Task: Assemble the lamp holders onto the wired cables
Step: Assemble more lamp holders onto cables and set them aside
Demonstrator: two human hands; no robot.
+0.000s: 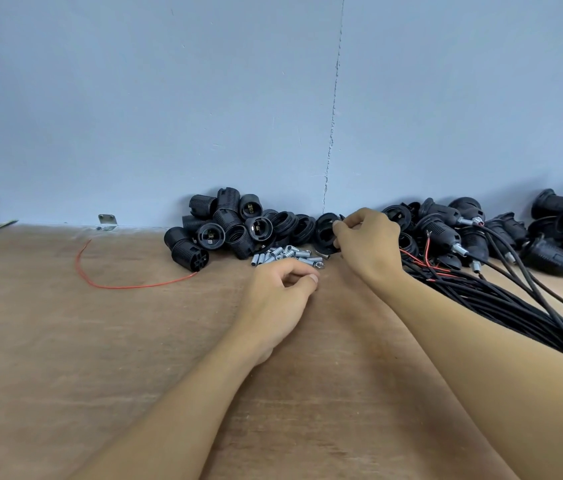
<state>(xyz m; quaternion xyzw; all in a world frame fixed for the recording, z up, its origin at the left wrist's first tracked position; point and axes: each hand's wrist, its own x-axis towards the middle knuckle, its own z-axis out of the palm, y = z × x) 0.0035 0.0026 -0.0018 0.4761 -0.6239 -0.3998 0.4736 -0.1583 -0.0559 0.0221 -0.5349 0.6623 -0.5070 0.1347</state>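
Plywood bench [100, 341], blue wall behind. Your right hand [370, 244] pinches a black lamp holder [325, 233] at 12 o'clock. Your left hand [273, 299] is curled beside the metal sleeves [287, 254], contents unclear. Black cables [522, 317] at 3 o'clock. Risk: a nudge could scatter the sleeves.

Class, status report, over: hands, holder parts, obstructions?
Left hand curled at metal sleeves, grasp unclear. Right hand pinches black holder cap. Cable bundle lies to the right, not blocking.

The left forearm [183, 403] and right forearm [481, 341] are bare, as are the left grip [275, 299] and right grip [372, 242]; the left thumbnail [313, 278] is short.
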